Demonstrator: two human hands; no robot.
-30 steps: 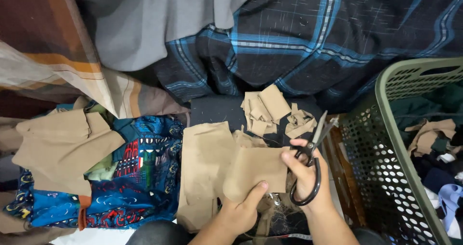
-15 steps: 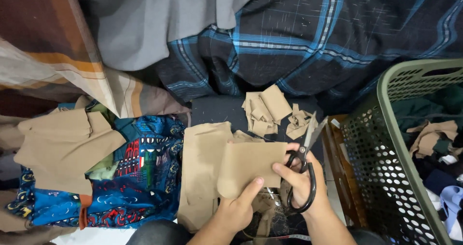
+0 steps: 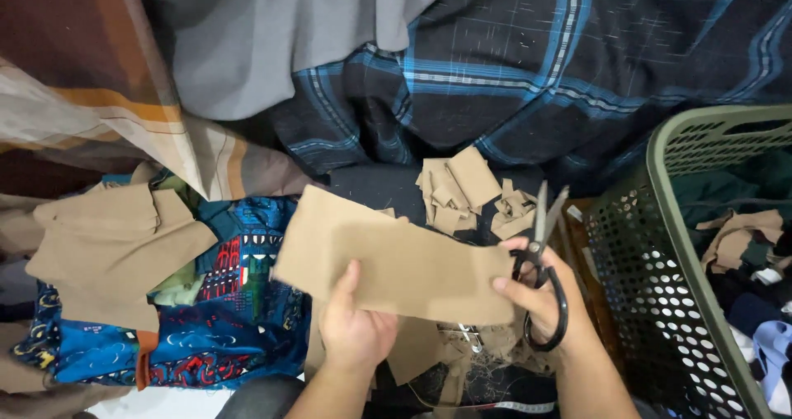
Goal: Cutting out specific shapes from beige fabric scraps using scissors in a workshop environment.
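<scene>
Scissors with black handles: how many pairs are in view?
1. The black-handled scissors sit in the right hand, blades up, beside the tan fabric piece that both the right and left hand hold. Others may lie hidden under the cloth.

A fabric piece (image 3: 396, 262) is held between both hands, the left hand (image 3: 356, 328) beneath it, the right hand (image 3: 540, 299) with scissors (image 3: 540, 262) at its right edge. Cut scraps (image 3: 462, 190) lie behind; a laundry basket (image 3: 660, 188) stands right; folded cloth (image 3: 115, 237) lies left.
</scene>
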